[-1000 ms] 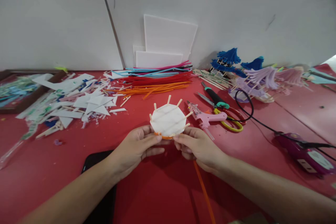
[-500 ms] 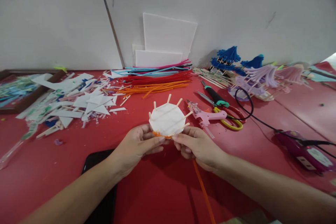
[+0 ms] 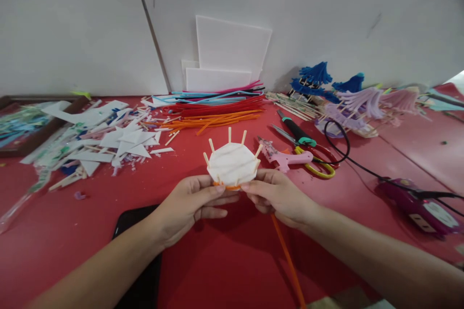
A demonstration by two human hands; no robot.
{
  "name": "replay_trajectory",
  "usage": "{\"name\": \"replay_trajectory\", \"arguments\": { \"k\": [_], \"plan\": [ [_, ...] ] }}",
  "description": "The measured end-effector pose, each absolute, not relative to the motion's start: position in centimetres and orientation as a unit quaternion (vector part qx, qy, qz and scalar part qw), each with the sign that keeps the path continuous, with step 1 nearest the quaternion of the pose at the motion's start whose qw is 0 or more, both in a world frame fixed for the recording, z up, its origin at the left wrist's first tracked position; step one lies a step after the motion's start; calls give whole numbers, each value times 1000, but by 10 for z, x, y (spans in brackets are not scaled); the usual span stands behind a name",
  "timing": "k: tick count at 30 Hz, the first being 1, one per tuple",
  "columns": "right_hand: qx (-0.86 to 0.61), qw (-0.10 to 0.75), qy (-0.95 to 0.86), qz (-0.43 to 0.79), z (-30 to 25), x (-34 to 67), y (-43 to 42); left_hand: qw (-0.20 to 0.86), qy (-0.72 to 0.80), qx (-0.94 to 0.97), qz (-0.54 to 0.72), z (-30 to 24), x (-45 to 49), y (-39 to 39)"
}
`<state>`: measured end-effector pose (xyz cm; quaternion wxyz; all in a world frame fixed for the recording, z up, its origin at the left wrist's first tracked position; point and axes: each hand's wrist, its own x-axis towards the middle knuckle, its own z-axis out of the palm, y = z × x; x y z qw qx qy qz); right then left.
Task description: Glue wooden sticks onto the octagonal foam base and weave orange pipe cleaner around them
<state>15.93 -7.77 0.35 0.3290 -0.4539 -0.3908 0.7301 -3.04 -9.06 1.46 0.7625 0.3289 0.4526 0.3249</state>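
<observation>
A white foam octagon [image 3: 232, 164] with short wooden sticks poking out round its rim is held over the red table [image 3: 224, 256]. My left hand [image 3: 192, 201] pinches its near left edge, fingers closed. My right hand [image 3: 277, 194] grips the near right edge, fingers closed. An orange pipe cleaner [image 3: 288, 256] is woven along the near rim between the sticks and trails from under my right hand toward the bottom edge of the view.
A pink glue gun [image 3: 286, 155], scissors [image 3: 313, 157] and a black cable [image 3: 348, 154] lie right of the disc. Coloured pipe cleaners [image 3: 217, 111] and white boards [image 3: 228, 58] sit behind. Foam scraps [image 3: 105, 140] cover the left. A dark phone [image 3: 139, 260] lies under my left forearm.
The disc has tilted so its sticks point more upward. Both hands have shifted slightly along its near edge. The trailing orange pipe cleaner has swung a little to the right.
</observation>
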Motion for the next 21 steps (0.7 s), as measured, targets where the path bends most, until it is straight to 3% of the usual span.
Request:
{"name": "replay_trajectory", "arguments": {
  "k": [10, 18, 21],
  "plan": [
    [-450, 330, -392, 731, 2, 162, -75, 716, 499, 315, 371, 14, -29, -88],
    [-532, 330, -566, 536, 10, 177, -72, 626, 563, 330, 428, 12, -29, -86],
    [-522, 341, -572, 532, 14, 178, -75, 592, 561, 394, 425, 9, -31, -88]
  ]
}}
